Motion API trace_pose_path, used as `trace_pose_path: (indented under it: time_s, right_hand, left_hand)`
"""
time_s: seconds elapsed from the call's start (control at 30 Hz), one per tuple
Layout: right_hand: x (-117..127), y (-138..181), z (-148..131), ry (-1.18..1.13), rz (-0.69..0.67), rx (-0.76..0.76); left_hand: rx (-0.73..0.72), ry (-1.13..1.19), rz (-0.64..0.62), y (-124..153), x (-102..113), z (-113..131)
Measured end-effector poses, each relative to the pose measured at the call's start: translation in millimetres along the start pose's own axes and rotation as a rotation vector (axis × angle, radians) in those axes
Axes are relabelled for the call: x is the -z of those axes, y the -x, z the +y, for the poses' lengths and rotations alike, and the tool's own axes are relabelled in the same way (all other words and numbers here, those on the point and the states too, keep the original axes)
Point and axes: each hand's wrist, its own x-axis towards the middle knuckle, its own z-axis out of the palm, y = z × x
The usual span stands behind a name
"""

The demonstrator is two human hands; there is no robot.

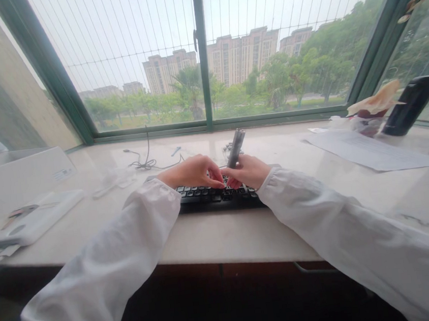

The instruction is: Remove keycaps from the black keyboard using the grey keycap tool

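Observation:
A black keyboard (204, 206) lies on the pale sill-like table, under both hands. Several of its keys seem to lack caps near the fingertips, where black squares show. My right hand (252, 171) is closed around a grey bar-shaped tool (236, 148) that tilts up and away; its exact kind is unclear. My left hand (196, 171) is bent over the middle of the keyboard, thumb and fingers pinched together near the right fingertips. Whatever it may hold is too small to make out. Small loose pieces (227, 148), perhaps keycaps, lie behind the keyboard.
Thin cable (148, 163) lies behind the left hand. At left are a white power bank (40, 217) with a cord and a white box (16, 173). Paper sheets (370, 149) and a dark upright object (410, 106) are at right; a window frame (211, 125) runs behind.

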Motion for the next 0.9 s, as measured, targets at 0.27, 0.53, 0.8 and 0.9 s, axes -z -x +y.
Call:
trace_pose_path:
  time_s: [0.27,0.53,0.8,0.9]
  right_hand:
    - [3.2,2.0,-3.9,0.123,0.185,0.097]
    - [1.3,-2.9,2.8,0.169,0.133,0.107]
    - [1.7,-7.2,7.8,0.014,0.079,0.028]
    - [2.5,-6.7,6.4,-0.004,0.074,0.014]
  left_hand:
    - [-0.054,-0.078,0.015,0.4,0.9,2.3]
    - [-0.080,-0.189,0.028,0.0,1.5,11.2]
    - [-0.079,-0.190,0.027,-1.7,-0.2,8.4]
    - [-0.075,-0.153,0.023,-2.4,-1.3,5.7]
